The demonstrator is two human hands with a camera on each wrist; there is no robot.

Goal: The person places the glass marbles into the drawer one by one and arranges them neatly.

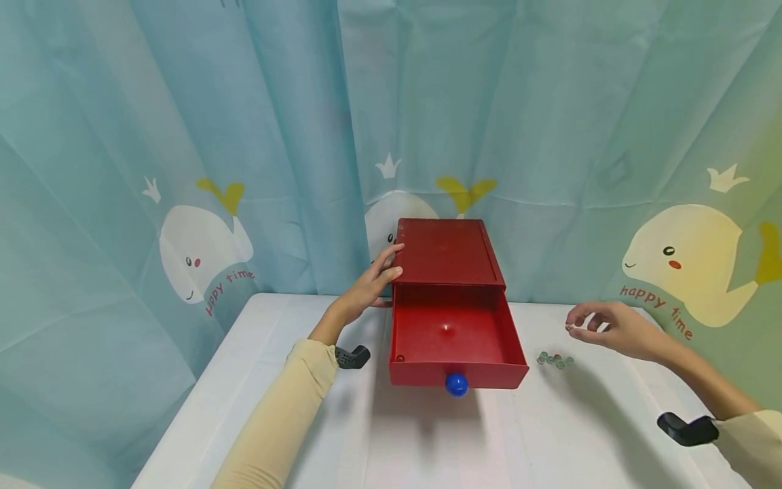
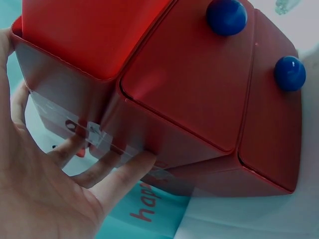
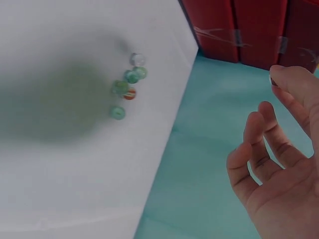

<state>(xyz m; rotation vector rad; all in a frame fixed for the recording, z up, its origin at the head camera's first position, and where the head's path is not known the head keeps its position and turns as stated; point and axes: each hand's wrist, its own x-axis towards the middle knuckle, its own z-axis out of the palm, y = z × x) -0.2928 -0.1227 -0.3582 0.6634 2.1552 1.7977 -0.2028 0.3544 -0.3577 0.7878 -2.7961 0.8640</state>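
A red drawer cabinet (image 1: 449, 250) stands on the table with its top drawer (image 1: 458, 377) pulled out. One small reddish marble (image 1: 400, 358) lies in the drawer's front left corner. My left hand (image 1: 365, 288) rests against the cabinet's left side, its fingers spread, as the left wrist view also shows. To the right, above the table, my right hand (image 1: 623, 329) pinches a small marble between thumb and forefinger; only a sliver of the marble (image 3: 272, 80) shows in the right wrist view. Below that hand lies a cluster of several greenish, clear and reddish marbles (image 1: 556, 360).
Two lower drawers, pushed in, carry blue knobs (image 2: 290, 73). Another blue knob (image 1: 457, 384) juts from the front of the top drawer. Behind the white table (image 1: 256, 360) hangs a teal curtain (image 1: 293, 136) printed with whales.
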